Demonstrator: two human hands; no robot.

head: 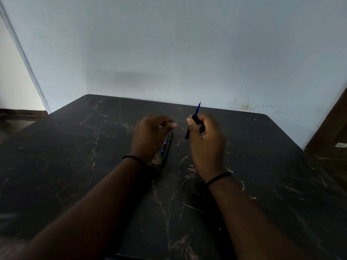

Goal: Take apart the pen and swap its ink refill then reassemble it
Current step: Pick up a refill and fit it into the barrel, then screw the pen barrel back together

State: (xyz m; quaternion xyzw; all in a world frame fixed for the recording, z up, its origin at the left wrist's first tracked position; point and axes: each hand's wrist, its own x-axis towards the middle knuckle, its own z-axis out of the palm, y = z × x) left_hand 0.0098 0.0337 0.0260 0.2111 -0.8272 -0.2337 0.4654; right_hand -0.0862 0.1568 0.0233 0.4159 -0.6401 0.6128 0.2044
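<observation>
My right hand (206,139) is raised above the dark marble table (75,166) and grips a black pen barrel (189,130) that points up and away. A blue ink refill (198,108) sticks out of the barrel's top. My left hand (150,134) hovers just left of it with fingers curled and thumb and forefinger close together; whether it holds a small part is hidden. Below the left hand, black pen pieces with a blue mark (166,147) lie on the table, partly covered by the hand.
A pale blue wall (169,53) stands right behind the table's far edge. A dark wooden frame (330,132) rises at the right, and an open doorway (15,81) lies at the far left. Both wrists wear thin black bands.
</observation>
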